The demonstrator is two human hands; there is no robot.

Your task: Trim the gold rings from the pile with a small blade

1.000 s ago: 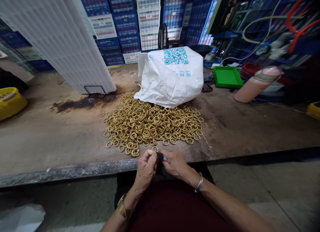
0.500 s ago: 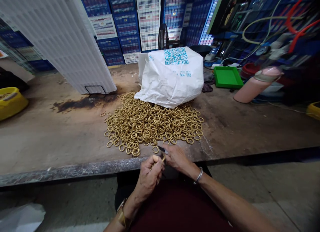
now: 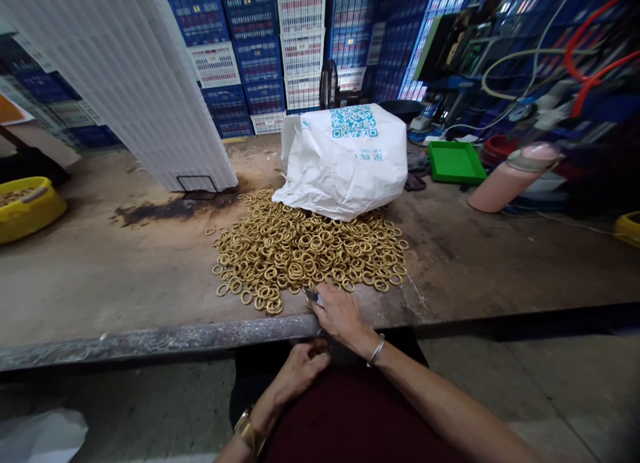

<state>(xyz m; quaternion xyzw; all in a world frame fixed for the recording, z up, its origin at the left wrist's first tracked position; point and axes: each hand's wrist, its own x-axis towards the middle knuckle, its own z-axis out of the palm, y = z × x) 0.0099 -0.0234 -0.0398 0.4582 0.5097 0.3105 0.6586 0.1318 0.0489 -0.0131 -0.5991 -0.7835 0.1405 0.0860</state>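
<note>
A broad pile of brass-coloured rings (image 3: 300, 246) lies on the wooden table. At its front edge my right hand (image 3: 343, 316) is closed on a small knife (image 3: 313, 295), whose short dark blade points left over a ring at the table's front. My left hand (image 3: 300, 370) is lower, below the table edge and close to my lap. Its fingers are curled, and whatever may be in them is hidden. A white printed sack (image 3: 345, 163) rests on the back of the pile with its mouth toward me.
Corrugated white sheets (image 3: 135, 83) lean at the left behind a yellow basin (image 3: 30, 210). To the right are a green tray (image 3: 456, 162), a pink bottle (image 3: 515, 176) and a machine with hoses. Stacked blue and white crates (image 3: 260, 56) stand behind the table (image 3: 125, 276).
My left hand has dropped from beside the knife, where it pinched a ring, to below the table edge. My right hand has shifted slightly left, bringing the blade over a ring.
</note>
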